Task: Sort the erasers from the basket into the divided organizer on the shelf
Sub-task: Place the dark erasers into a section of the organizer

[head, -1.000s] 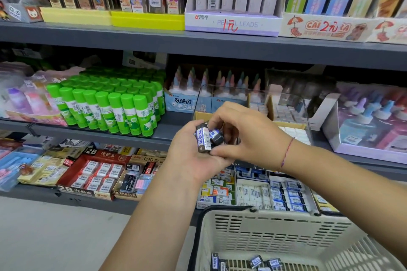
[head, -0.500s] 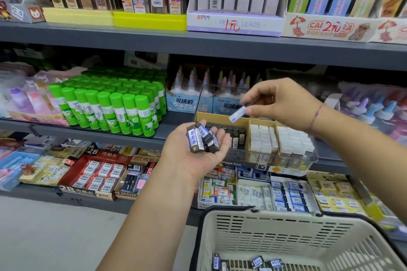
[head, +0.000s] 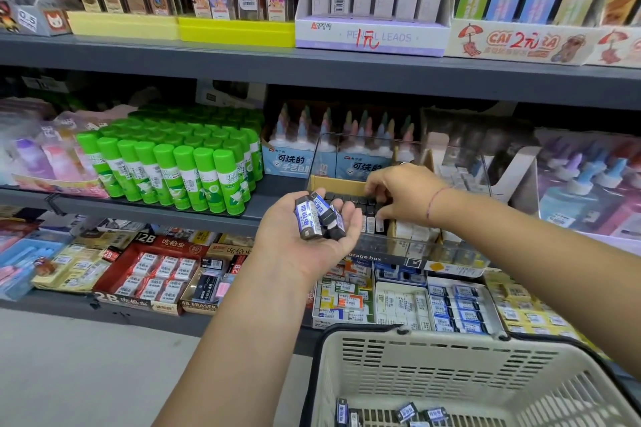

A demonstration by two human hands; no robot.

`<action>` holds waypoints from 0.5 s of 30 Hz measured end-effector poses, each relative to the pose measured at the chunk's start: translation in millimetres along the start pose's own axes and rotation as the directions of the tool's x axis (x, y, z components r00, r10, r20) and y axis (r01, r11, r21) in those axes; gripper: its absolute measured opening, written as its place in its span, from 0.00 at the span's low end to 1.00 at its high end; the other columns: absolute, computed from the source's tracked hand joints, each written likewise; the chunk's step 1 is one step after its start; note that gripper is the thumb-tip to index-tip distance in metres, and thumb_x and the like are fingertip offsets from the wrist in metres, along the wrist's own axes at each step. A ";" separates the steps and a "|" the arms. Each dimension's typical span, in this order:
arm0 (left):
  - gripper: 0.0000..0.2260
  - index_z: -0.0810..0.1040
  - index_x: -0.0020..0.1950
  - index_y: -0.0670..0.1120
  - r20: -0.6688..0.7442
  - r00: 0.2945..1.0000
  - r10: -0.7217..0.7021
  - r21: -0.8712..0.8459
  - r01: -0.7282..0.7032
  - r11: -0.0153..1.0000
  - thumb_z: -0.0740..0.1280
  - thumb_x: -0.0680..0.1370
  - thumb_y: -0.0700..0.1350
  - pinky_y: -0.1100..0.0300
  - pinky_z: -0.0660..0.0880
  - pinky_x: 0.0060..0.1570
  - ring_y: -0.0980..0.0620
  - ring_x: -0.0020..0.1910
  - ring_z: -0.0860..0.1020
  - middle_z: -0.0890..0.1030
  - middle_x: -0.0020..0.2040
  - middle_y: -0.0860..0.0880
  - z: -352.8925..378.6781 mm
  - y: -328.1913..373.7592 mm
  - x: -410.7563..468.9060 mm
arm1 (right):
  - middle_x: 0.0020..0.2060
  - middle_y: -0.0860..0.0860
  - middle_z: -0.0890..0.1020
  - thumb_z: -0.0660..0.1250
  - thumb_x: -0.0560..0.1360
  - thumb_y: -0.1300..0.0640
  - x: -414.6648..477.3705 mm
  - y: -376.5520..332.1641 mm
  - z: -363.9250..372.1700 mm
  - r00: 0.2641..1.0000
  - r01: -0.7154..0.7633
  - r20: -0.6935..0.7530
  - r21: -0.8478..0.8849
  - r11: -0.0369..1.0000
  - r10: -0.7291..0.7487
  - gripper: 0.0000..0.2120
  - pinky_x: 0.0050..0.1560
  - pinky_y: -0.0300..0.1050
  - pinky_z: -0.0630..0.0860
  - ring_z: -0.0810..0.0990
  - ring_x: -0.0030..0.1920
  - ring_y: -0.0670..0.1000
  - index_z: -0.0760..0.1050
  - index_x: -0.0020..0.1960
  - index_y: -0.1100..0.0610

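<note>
While several dark-sleeved erasers (head: 317,217) are cupped in the upturned left hand (head: 305,250), the right hand (head: 406,194) is set, fingers (head: 373,190) bent, in the left compartment of the clear organizer (head: 399,248) on the shelf (head: 256,210); whether anything is pinched cannot be told. Loose erasers (head: 406,412) are seen in the basket (head: 416,343).

Your right wrist wears a thin thread bracelet of reddish-pink and purple strands (head: 435,199). It is a single narrow loop lying snug against the skin just behind your right hand (head: 406,194), and it shows as a fine slanted line across the upper side of the wrist. Your left hand (head: 305,239) and its wrist are bare, and both your slender left forearm (head: 242,340) and your right forearm (head: 541,253) are uncovered skin all the way to the frame's edges.
</note>
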State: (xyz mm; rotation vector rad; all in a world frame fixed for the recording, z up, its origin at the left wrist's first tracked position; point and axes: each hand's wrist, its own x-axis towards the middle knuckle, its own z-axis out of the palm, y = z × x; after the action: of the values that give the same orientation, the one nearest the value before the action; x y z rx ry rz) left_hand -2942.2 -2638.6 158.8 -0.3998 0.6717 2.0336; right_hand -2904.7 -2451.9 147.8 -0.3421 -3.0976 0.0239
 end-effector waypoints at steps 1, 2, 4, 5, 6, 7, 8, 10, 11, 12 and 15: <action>0.10 0.79 0.48 0.38 -0.002 1.000 0.000 -0.003 0.000 1.000 0.61 0.79 0.43 0.46 0.75 0.43 0.42 0.48 0.77 0.78 0.51 0.38 -0.1 0.5 -0.8 | 0.46 0.44 0.79 0.72 0.72 0.53 0.1 -1.1 0.7 1.000 0.002 -0.005 -0.023 1.000 -0.002 0.15 0.47 0.40 0.66 0.75 0.47 0.47 0.74 0.57 0.49; 0.10 0.79 0.48 0.38 -0.001 1.000 -0.002 -0.007 0.002 1.000 0.61 0.79 0.43 0.46 0.75 0.43 0.42 0.48 0.77 0.78 0.51 0.38 -0.1 1.2 -1.8 | 0.45 0.44 0.78 0.71 0.72 0.53 -0.2 -2.4 1.1 1.000 0.004 -0.011 -0.047 0.999 -0.005 0.15 0.48 0.40 0.64 0.74 0.46 0.47 0.73 0.57 0.49; 0.10 0.79 0.48 0.38 0.006 1.000 -0.004 -0.017 0.004 1.000 0.61 0.79 0.42 0.46 0.75 0.42 0.42 0.48 0.77 0.78 0.50 0.38 0.1 2.5 -3.2 | 0.44 0.43 0.77 0.70 0.73 0.53 0.1 -4.6 2.3 1.000 0.004 -0.022 -0.095 0.995 -0.006 0.14 0.49 0.41 0.62 0.72 0.46 0.47 0.73 0.57 0.48; 0.10 0.79 0.48 0.38 0.010 1.000 -0.004 -0.019 0.004 1.000 0.61 0.79 0.42 0.46 0.75 0.42 0.42 0.48 0.77 0.78 0.50 0.38 -0.1 3.2 -3.6 | 0.44 0.43 0.77 0.70 0.73 0.52 0.5 -5.7 3.0 1.000 0.001 -0.023 -0.119 0.993 -0.003 0.14 0.50 0.42 0.62 0.72 0.46 0.47 0.73 0.57 0.48; 0.10 0.79 0.47 0.37 0.011 1.000 -0.003 -0.019 0.003 1.000 0.61 0.79 0.42 0.46 0.75 0.42 0.42 0.48 0.77 0.78 0.50 0.38 -0.2 3.8 -4.2 | 0.44 0.44 0.77 0.70 0.73 0.52 1.1 -7.1 3.7 1.000 -0.004 -0.024 -0.145 0.989 0.000 0.14 0.51 0.43 0.62 0.73 0.48 0.48 0.72 0.57 0.48; 0.10 0.79 0.47 0.37 0.009 1.000 -0.001 -0.018 0.001 1.000 0.61 0.79 0.42 0.47 0.75 0.42 0.42 0.48 0.77 0.77 0.50 0.38 -0.5 4.4 -4.8 | 0.45 0.44 0.78 0.70 0.73 0.52 1.9 -8.2 4.6 1.000 -0.009 -0.024 -0.169 0.986 0.005 0.14 0.52 0.44 0.63 0.74 0.49 0.49 0.72 0.57 0.48; 0.10 0.79 0.47 0.37 0.006 1.000 0.002 -0.016 -0.002 1.000 0.61 0.79 0.42 0.47 0.75 0.42 0.42 0.48 0.77 0.77 0.50 0.38 -1.1 4.9 -5.1 | 0.46 0.45 0.78 0.70 0.73 0.53 2.4 -9.4 5.0 1.000 -0.014 -0.023 -0.188 0.982 0.010 0.14 0.53 0.45 0.63 0.74 0.51 0.50 0.72 0.58 0.48; 0.11 0.79 0.47 0.38 0.000 1.000 0.008 -0.016 -0.008 1.000 0.61 0.80 0.42 0.47 0.75 0.42 0.41 0.49 0.77 0.78 0.51 0.38 -2.9 6.3 -5.8 | 0.46 0.45 0.78 0.69 0.73 0.53 2.4 -10.7 4.8 1.000 -0.027 -0.021 -0.207 0.978 0.023 0.15 0.55 0.47 0.65 0.75 0.52 0.51 0.71 0.58 0.48; 0.11 0.79 0.47 0.38 0.000 1.000 0.009 -0.018 -0.009 1.000 0.61 0.80 0.43 0.46 0.75 0.42 0.41 0.50 0.77 0.78 0.52 0.38 -3.8 7.3 -6.5 | 0.46 0.45 0.78 0.69 0.73 0.52 1.8 -10.7 4.2 0.999 -0.035 -0.019 -0.202 0.979 0.032 0.15 0.55 0.48 0.66 0.75 0.52 0.51 0.71 0.58 0.48; 0.11 0.79 0.47 0.38 0.002 1.000 0.012 -0.020 -0.012 1.000 0.61 0.80 0.43 0.46 0.75 0.43 0.41 0.51 0.77 0.78 0.52 0.38 -4.7 8.5 -7.2 | 0.46 0.45 0.78 0.69 0.73 0.51 0.9 -10.3 3.4 0.999 -0.044 -0.018 -0.189 0.981 0.042 0.15 0.56 0.48 0.66 0.75 0.52 0.51 0.71 0.58 0.48; 0.11 0.79 0.48 0.38 0.002 1.000 0.023 -0.036 -0.023 0.999 0.61 0.80 0.43 0.47 0.75 0.43 0.41 0.49 0.77 0.78 0.51 0.38 -7.4 13.1 -8.2 | 0.44 0.44 0.77 0.70 0.72 0.49 -1.2 -7.1 1.4 0.998 -0.065 -0.024 -0.137 0.989 0.062 0.15 0.54 0.47 0.66 0.76 0.51 0.50 0.73 0.57 0.48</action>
State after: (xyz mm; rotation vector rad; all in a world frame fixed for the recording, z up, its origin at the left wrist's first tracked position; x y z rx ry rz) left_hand -2949.0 -2654.2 161.2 -0.4128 0.6414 2.0705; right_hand -2905.2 -2459.0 146.5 -0.4419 -3.0755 -0.1913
